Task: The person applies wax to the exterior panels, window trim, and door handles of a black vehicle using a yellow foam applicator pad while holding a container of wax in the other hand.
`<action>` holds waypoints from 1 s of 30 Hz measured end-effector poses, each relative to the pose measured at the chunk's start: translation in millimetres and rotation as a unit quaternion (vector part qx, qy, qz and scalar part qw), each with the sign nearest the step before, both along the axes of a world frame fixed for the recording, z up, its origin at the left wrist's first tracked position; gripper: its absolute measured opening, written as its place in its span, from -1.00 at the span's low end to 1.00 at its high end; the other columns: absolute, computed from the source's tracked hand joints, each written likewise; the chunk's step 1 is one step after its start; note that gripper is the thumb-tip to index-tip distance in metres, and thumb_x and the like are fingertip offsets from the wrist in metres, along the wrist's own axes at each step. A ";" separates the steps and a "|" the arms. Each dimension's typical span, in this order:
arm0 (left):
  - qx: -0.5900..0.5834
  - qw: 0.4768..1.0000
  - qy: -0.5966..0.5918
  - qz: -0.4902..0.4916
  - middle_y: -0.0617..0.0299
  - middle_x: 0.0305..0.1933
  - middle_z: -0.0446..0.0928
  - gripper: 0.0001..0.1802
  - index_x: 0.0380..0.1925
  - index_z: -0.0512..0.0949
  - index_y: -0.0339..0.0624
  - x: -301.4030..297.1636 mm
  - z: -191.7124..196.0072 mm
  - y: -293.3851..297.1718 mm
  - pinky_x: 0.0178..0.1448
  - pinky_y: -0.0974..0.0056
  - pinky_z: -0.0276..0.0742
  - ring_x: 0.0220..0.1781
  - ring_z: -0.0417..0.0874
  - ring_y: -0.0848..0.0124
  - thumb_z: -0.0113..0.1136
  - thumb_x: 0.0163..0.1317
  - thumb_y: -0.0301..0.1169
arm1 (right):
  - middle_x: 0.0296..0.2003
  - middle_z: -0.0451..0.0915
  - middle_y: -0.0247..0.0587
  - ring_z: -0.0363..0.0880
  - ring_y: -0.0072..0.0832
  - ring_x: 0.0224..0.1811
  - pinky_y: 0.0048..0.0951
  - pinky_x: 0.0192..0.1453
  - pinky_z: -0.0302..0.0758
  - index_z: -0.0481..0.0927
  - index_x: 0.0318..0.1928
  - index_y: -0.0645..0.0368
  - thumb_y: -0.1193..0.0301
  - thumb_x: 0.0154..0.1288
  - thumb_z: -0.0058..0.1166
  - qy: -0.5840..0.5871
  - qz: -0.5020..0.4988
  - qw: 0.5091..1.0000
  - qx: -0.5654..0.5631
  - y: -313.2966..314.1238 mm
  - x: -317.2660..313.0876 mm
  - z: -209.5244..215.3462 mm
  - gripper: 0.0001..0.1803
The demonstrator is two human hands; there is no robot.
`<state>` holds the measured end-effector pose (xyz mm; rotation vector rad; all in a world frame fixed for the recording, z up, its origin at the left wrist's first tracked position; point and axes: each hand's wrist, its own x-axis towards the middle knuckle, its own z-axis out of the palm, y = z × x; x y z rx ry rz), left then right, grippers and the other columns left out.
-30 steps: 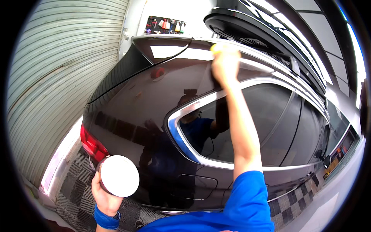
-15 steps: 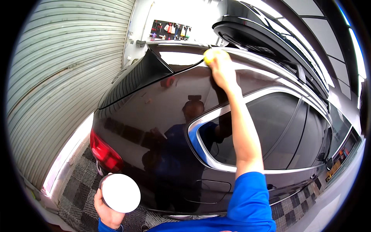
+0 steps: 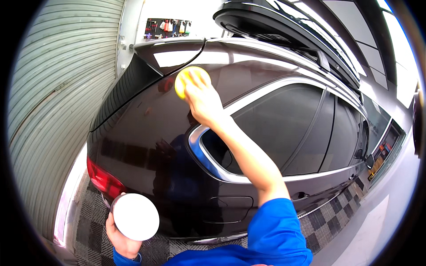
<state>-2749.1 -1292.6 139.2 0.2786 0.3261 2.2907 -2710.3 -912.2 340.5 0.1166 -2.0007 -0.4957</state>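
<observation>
My right hand point(image 3: 202, 103) presses a round yellow applicator sponge point(image 3: 181, 85) against the dark brown rear side panel of a car point(image 3: 146, 128), behind the side window and below the roof edge. Its fingers lie bent over the sponge. At the lower left, my left hand point(image 3: 122, 241) grips a round tub point(image 3: 136, 217) with a plain white top facing up; whether that is a lid or the contents, I cannot tell. The tub is held just below the red tail light point(image 3: 103, 177), near the car's rear corner.
A ribbed roller shutter point(image 3: 66, 97) stands close along the left. On the car's roof sits a black roof box point(image 3: 275, 33). Spray bottles and tools hang on a wall rack point(image 3: 166, 29) behind. Checkered grid tiles point(image 3: 91, 224) cover the floor. The chrome-framed side window point(image 3: 279, 128) lies to the right.
My right hand has moved the yellow sponge from the roof edge down and left onto the rear panel. The view has shifted a little; my left hand still holds the tub low at the left.
</observation>
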 end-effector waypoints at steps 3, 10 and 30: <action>-0.011 1.000 0.015 0.001 0.10 0.49 0.34 -0.32 0.47 0.25 -0.14 -1.0 -5.7 -12.6 0.54 -0.14 0.26 0.49 0.36 0.05 -0.09 0.41 -0.09 | 0.27 0.45 0.16 0.36 0.12 0.35 0.00 0.49 0.24 0.58 0.08 0.28 0.46 0.28 0.11 0.021 -0.074 0.991 -0.114 37.5 51.8 31.2 -0.64; -0.033 0.998 -0.045 0.034 0.05 0.40 0.46 -0.35 0.39 0.38 -0.13 3.6 -12.9 0.8 0.51 -0.16 0.29 0.41 0.47 0.01 -0.08 0.43 0.00 | 0.20 0.47 0.23 0.32 0.18 0.36 0.00 0.53 0.19 0.53 0.09 0.28 0.52 0.22 0.16 -0.015 -0.061 0.997 -0.046 44.5 58.7 14.6 -0.60; -0.032 0.997 0.066 0.026 0.09 0.48 0.36 -0.30 0.46 0.26 -0.19 33.5 -8.6 7.1 0.54 -0.12 0.25 0.49 0.37 0.07 -0.10 0.42 -0.04 | 0.27 0.42 0.34 0.28 0.28 0.39 0.02 0.51 0.20 0.53 -0.05 0.38 0.48 0.37 0.02 0.052 -0.146 0.987 -0.048 55.3 97.9 10.1 -0.77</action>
